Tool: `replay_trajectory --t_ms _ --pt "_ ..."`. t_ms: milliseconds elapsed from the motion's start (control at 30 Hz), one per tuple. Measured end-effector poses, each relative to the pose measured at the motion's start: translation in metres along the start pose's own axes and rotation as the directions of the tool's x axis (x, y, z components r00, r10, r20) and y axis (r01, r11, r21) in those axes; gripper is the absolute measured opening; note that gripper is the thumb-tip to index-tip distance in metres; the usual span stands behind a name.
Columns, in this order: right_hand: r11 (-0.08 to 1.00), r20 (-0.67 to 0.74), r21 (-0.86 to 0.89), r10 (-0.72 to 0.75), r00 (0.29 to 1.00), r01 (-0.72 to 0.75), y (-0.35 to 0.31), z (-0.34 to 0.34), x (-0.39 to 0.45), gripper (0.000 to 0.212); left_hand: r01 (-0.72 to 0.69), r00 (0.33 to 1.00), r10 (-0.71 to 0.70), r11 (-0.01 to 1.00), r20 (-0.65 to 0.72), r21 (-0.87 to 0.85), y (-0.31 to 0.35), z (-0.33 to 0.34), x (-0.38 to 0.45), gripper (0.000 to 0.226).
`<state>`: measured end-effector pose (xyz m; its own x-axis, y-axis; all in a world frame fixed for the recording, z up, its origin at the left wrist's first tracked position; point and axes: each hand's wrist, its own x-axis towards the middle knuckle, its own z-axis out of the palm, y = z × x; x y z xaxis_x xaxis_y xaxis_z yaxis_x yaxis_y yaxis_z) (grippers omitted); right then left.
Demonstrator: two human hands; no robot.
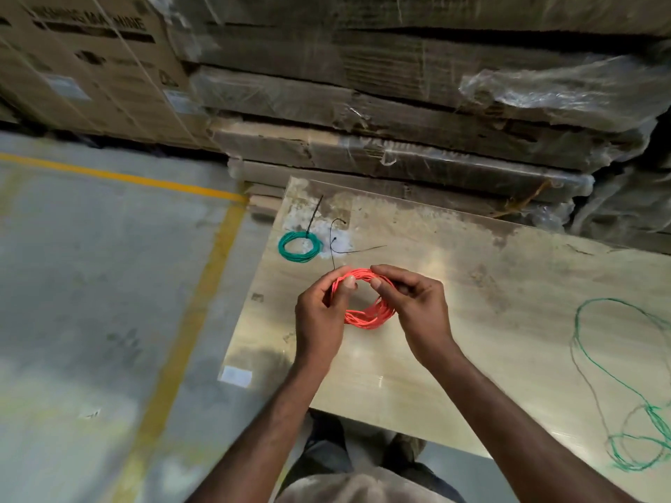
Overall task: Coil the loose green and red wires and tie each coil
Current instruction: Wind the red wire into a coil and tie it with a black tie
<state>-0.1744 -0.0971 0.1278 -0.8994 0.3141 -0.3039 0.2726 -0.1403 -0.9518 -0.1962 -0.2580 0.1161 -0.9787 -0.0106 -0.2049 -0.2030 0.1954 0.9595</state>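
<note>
Between both hands, left [321, 314] & right [417, 303], each pinching red wire coil [366, 315] above board [472, 285]

board [472, 285] | tied green coil [300, 246] | black ties [341, 245] | loose green wire [624, 379]

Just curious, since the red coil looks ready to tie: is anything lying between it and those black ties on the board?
Nothing visible. The red coil, held in both hands, sits just short of the black ties, with only bare board between.
</note>
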Motion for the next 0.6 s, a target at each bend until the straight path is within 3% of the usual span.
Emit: replay_trajectory --t_ms 167,300,400,467,500,567,600 --pt "0.996 0.071 0.046 0.07 0.995 -0.073 0.018 0.04 0.046 0.027 -0.01 0.995 0.013 0.999 -0.095 0.032 -0.023 -0.021 0.051 0.022" --pt "0.992 0.182 0.059 0.098 0.978 -0.11 0.034 0.053 0.086 0.022 -0.047 0.992 0.062 0.99 -0.11 0.134 -0.031 -0.035 0.082 0.019" --pt "0.987 0.178 0.051 0.143 0.974 -0.154 0.048 0.055 0.118 0.022 -0.059 0.992 0.079 0.982 -0.102 0.181 -0.04 -0.044 0.104 0.019" --pt "0.989 0.126 -0.095 0.121 0.985 -0.109 0.066 0.051 0.142 0.02 -0.065 0.993 0.084 0.977 -0.087 0.202 -0.044 -0.049 0.114 0.019" --pt "0.96 0.076 -0.274 0.081 0.994 -0.058 0.077 0.048 0.153 0.02 -0.068 0.993 0.085 0.976 -0.078 0.205 -0.045 -0.051 0.117 0.019" --pt "0.769 0.039 -0.639 0.004 0.999 0.022 0.103 0.038 0.174 0.027 -0.069 0.994 0.084 0.979 -0.069 0.192 -0.046 -0.054 0.121 0.019" --pt "0.669 0.063 -0.741 -0.014 0.998 0.056 0.116 0.033 0.183 0.03 -0.071 0.994 0.085 0.98 -0.068 0.187 -0.046 -0.054 0.122 0.019"
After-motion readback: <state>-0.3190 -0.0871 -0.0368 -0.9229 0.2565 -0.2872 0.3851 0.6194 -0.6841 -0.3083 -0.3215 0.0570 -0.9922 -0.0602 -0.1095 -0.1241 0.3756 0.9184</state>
